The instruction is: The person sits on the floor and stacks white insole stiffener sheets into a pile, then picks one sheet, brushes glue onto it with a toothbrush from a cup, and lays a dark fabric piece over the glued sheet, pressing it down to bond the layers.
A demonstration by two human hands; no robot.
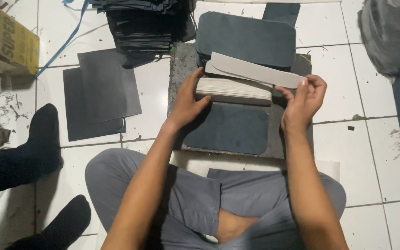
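My left hand (pixel 187 99) rests on the left end of a stack of pale card pieces (pixel 234 90), steadying it. My right hand (pixel 304 99) pinches the right end of the top grey card piece (pixel 255 70) and lifts it off the stack at a slant. The stack sits on a dark stone slab (pixel 184 60) on the tiled floor. A dark blue-grey rounded sheet (pixel 230 129) lies flat on the slab in front of the stack. Behind it is a pile of the same rounded sheets (pixel 246 39).
Flat dark sheets (pixel 103 92) lie on the floor at left, with a taller dark pile (pixel 140 25) behind them. A yellow cardboard box (pixel 5 41) is at far left. Another person's dark-socked feet (pixel 42 139) are at lower left. A grey plastic bag (pixel 390 37) sits at upper right.
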